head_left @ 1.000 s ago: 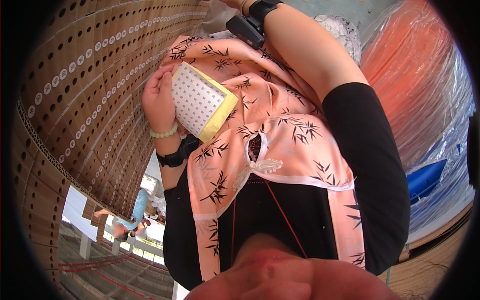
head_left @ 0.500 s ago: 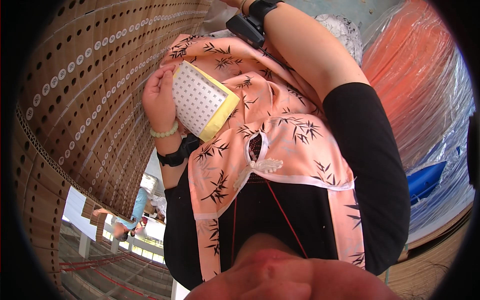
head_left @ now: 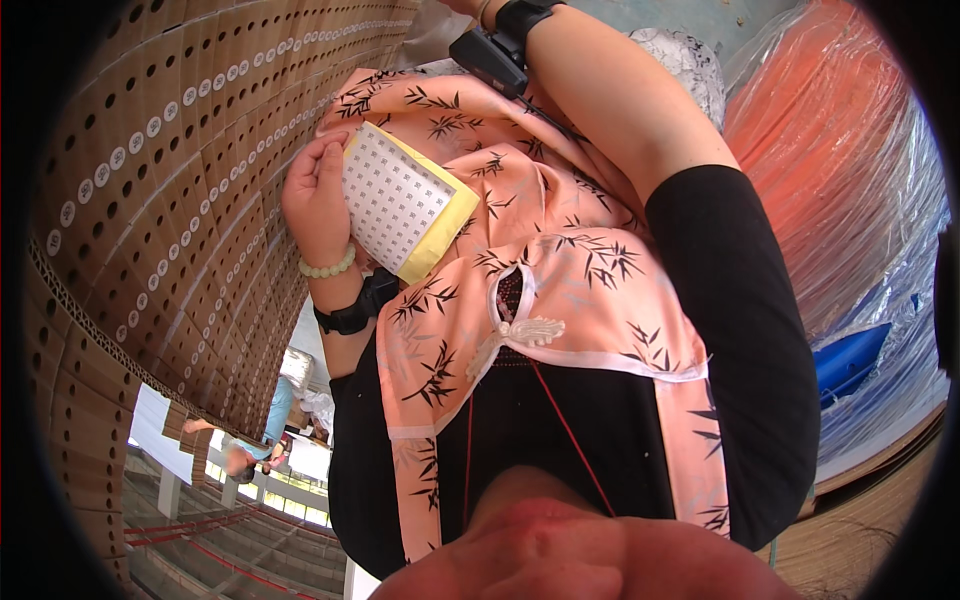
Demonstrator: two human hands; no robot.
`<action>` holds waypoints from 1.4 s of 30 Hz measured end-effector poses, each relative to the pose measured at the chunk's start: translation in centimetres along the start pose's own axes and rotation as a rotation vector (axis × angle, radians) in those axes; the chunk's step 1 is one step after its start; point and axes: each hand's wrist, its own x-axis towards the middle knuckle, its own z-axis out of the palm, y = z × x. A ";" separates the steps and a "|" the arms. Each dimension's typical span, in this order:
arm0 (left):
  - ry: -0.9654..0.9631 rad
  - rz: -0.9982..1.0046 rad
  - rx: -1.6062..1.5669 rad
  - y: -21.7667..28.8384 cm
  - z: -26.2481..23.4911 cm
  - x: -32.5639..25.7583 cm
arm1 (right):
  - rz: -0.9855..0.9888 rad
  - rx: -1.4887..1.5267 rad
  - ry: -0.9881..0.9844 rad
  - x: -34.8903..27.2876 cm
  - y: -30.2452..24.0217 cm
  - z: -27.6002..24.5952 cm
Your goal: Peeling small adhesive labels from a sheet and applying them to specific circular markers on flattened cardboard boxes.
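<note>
My left hand (head_left: 318,190) pinches the edge of a sticker sheet (head_left: 395,195), white with rows of small printed labels, backed by a yellow sheet (head_left: 450,232). The sheets lean against the front of my peach apron (head_left: 590,260), patterned with bamboo leaves. Beside that hand stands a tall wall of brown cardboard pieces (head_left: 180,215) with dark round holes. Rows of round white stickers (head_left: 136,143) run along it. My right arm stretches forward, and only a sliver of my right hand (head_left: 462,5) shows at the upper edge; its fingers are out of sight.
On the right is a stack of orange goods (head_left: 820,130) under clear plastic wrap, with a blue piece (head_left: 852,362) lower down. Brown boards (head_left: 880,500) lie below it. Far off at lower left, a person in light blue (head_left: 278,412) stands.
The cardboard wall and its sticker rows have shifted slightly in view, toward the lower left. My left hand keeps its hold on the sticker sheet, almost still.
</note>
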 end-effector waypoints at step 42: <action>-0.072 0.145 0.212 3.6 1.3 -0.1 | -0.286 -0.456 -0.785 -11.4 -10.5 2.0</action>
